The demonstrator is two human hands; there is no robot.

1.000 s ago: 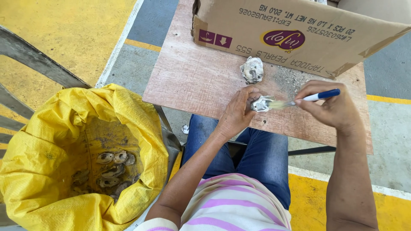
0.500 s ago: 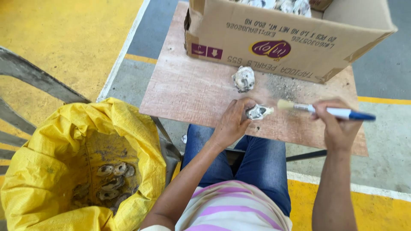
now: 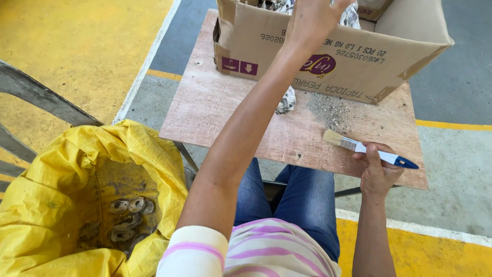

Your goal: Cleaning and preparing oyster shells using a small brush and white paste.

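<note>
My left hand (image 3: 313,21) is stretched out over the open cardboard box (image 3: 328,61) at the far side of the wooden table (image 3: 225,113). Its fingers reach the frame's top edge beside grey-white shells (image 3: 351,15) in the box, and I cannot tell whether it holds one. My right hand (image 3: 376,177) sits at the table's near edge, gripping a blue-and-white handled paintbrush (image 3: 366,150) with its bristles pointing left. One grey shell (image 3: 288,100) lies on the table, partly hidden behind my left forearm. Grey dust (image 3: 330,109) lies next to it.
A yellow sack (image 3: 61,205) stands open at my left on the floor, with several shells (image 3: 125,218) at its bottom. A grey chair frame (image 3: 36,102) rises behind it. My legs in blue jeans (image 3: 307,205) are under the table's near edge.
My left hand has left the table and risen forward over the box; the shell it held is no longer visible in it. My right hand has drawn the brush back toward the near edge.
</note>
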